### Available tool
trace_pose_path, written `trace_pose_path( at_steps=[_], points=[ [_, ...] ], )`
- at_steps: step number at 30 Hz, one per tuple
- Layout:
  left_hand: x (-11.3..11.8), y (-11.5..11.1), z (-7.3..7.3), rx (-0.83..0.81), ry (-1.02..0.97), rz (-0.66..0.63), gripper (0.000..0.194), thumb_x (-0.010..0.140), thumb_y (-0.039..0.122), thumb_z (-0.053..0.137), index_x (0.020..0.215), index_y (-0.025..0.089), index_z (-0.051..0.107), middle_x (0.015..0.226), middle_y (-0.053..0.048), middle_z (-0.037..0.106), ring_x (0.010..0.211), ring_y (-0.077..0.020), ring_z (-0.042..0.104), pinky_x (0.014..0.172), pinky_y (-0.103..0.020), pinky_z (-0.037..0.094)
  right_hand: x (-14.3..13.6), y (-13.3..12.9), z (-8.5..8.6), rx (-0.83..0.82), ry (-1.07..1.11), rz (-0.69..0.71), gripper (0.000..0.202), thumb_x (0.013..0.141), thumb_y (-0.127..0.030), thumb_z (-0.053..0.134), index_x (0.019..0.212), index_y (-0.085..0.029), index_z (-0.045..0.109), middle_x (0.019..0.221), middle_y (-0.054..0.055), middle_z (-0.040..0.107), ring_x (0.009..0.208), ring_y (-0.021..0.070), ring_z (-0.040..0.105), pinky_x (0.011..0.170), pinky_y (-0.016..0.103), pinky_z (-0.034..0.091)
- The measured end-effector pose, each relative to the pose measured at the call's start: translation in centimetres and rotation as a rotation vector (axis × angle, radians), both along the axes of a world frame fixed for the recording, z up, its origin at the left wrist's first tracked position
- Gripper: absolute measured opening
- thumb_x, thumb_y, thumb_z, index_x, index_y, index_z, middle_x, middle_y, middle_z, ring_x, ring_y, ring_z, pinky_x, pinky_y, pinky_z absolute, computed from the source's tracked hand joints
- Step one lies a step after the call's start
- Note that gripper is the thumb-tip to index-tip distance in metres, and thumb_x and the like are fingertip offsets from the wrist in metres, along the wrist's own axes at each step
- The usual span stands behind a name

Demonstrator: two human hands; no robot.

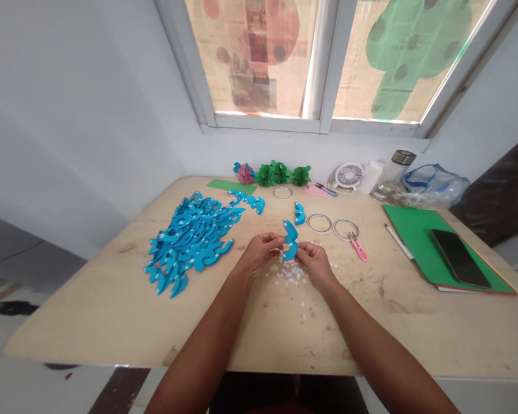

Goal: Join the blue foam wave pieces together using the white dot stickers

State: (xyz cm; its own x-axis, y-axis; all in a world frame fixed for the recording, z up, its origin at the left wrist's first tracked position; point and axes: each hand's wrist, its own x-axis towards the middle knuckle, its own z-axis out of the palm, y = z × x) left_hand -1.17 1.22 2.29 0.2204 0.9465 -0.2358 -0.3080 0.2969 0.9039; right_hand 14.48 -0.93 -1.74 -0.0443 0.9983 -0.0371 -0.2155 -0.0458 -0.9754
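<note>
Between my two hands is a blue paper cutout (290, 232) with a curved, lobed shape. My left hand (263, 251) pinches its left side, and my right hand (316, 261) pinches its lower right side. Small white paper bits (291, 275) lie scattered on the table just under it. A large heap of similar blue cutouts (194, 233) with white spots sits to the left. Behind my hands lie a few more blue pieces (247, 199) and a single blue cutout (299, 213).
On the wooden table (259, 339), rolls of tape (319, 223) and pink-handled snips (358, 247) lie to the right. Farther right, a phone (460, 257) rests on green sheets (408, 230) beside a pen (399, 241). Green paper puffs (280, 172), a fan (349, 175) and a bottle (395, 172) line the back.
</note>
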Motion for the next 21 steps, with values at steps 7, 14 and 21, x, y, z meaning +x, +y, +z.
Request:
trace_pose_path(
  at_steps=[7,14,21],
  points=[
    [0.05,-0.16,-0.14,0.013,0.014,0.014,0.028,0.051,0.032,0.078,0.065,0.012,0.064,0.062,-0.003,0.063,0.061,-0.0140,0.058,0.057,-0.025,0.043,-0.14,-0.19,0.28,0.012,-0.023,0.020,0.020,0.068,-0.034,0.066,0.072,-0.015,0.067,0.058,0.000,0.062,0.052,0.0103,0.052,0.051,0.021,0.037],
    [0.03,-0.14,-0.13,0.014,0.034,0.049,0.027,0.049,0.031,0.078,0.063,0.013,0.064,0.060,-0.002,0.061,0.058,-0.0125,0.056,0.056,-0.024,0.043,-0.27,-0.34,0.49,0.029,-0.053,0.031,0.021,0.069,-0.035,0.065,0.077,-0.015,0.068,0.056,-0.001,0.060,0.050,0.0095,0.048,0.049,0.021,0.035],
    [0.17,-0.06,-0.53,0.019,0.029,0.051,0.027,0.049,0.031,0.078,0.060,0.013,0.062,0.058,-0.002,0.060,0.056,-0.0122,0.055,0.054,-0.024,0.043,-0.28,-0.35,0.28,0.019,-0.050,0.038,0.020,0.069,-0.034,0.065,0.073,-0.015,0.067,0.056,-0.001,0.060,0.049,0.0086,0.047,0.048,0.020,0.033]
  ],
)
